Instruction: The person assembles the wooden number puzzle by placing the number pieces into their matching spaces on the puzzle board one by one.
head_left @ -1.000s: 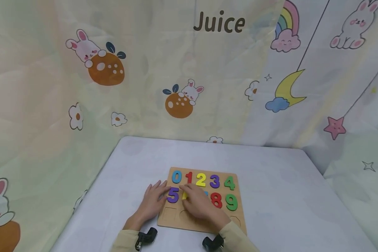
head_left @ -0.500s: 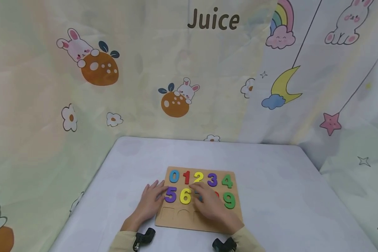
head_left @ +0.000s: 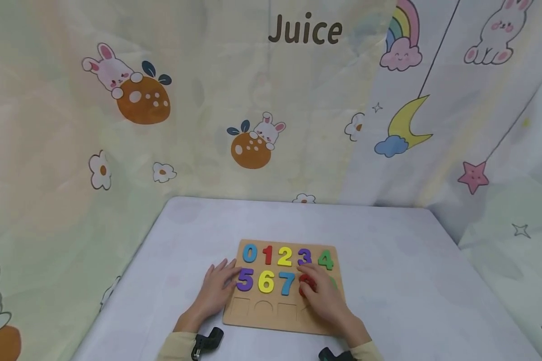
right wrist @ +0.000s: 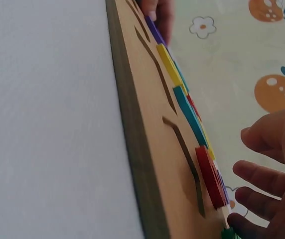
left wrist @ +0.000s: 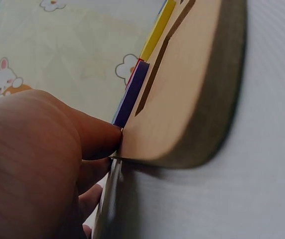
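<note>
A wooden number puzzle board (head_left: 248,321) lies on the table, with coloured digits 0 to 9 in two rows. My left hand (head_left: 216,290) rests at its left edge, fingers extended, the thumb close to the purple 5 (head_left: 245,279). In the left wrist view the thumb (left wrist: 100,137) touches the board's corner area. Over the red 8 (right wrist: 210,177) hovers my right hand (head_left: 325,296), thumb and fingers spread and apart from it in the right wrist view. The blue 7 (head_left: 286,283) and yellow 6 (head_left: 266,281) lie just left. The hand hides most of the 9.
Shallow cut outlines (head_left: 264,307) run along the board's near side. A white cloth covers the table (head_left: 397,271). Behind it hangs a printed curtain (head_left: 198,125) with rabbits and oranges. Black wrist cameras (head_left: 208,342) sit at both cuffs.
My right hand has moved rightward along the lower row, from the 6 past the 7 to the 8, uncovering the 6 and 7. The left hand stays at the board's edge.
</note>
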A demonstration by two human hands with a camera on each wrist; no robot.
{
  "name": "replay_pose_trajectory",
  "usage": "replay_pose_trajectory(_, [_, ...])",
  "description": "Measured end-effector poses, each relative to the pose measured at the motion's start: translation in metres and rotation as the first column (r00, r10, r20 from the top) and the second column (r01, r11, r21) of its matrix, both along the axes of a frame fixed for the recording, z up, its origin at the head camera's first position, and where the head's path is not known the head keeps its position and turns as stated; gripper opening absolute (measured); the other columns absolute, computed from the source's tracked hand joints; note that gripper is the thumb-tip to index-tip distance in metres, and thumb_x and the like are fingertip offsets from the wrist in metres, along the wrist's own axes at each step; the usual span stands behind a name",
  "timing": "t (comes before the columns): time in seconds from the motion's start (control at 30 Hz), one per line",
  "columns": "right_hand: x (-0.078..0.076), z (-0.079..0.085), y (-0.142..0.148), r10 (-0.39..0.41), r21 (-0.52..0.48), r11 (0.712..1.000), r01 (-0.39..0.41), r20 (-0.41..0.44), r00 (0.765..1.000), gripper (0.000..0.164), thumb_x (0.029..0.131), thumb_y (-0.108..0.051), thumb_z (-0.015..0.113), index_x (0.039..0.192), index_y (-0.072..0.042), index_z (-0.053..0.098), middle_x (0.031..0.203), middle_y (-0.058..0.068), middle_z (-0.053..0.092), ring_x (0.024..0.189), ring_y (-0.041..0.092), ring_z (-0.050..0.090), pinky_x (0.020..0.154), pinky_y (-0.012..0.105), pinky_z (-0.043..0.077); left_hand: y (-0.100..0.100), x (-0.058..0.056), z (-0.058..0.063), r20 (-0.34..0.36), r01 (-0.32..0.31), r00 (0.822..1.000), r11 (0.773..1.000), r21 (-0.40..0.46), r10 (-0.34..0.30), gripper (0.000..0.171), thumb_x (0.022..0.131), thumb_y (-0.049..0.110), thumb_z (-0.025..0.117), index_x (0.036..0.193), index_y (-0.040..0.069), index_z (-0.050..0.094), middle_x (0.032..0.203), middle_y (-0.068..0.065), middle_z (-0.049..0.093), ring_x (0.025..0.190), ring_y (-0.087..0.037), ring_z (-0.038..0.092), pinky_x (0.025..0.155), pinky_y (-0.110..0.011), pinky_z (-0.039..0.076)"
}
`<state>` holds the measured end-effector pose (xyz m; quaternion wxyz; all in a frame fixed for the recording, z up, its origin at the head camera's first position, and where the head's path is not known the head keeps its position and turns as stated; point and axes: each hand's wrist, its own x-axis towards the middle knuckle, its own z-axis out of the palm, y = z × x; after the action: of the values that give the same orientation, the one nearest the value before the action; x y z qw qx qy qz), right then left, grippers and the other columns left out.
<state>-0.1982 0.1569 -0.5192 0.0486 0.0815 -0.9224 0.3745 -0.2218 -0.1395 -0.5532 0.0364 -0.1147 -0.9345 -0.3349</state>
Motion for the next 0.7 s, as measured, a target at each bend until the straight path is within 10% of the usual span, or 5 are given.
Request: replay_pose_trajectory(0.7, [0.012, -0.004, 0.048, -0.067, 0.031, 0.997, 0.068, -0.056, 0.996, 0.035, 0.089, -0.010, 0.068, 0.124, -0.014, 0.067, 0.130, 0.001, 0.059, 0.129, 0.030, 0.051, 0.106, 0.054, 0.042, 0.000, 0.006, 0.000, 0.005, -0.004, 1.000, 1.000, 0.009, 0.004, 0.036, 0.097, 0.009, 0.053, 0.132, 0.016, 0.061, 0.151, -0.008, 0.044, 0.146, -0.034, 0.026, 0.119, -0.057, 0.006])
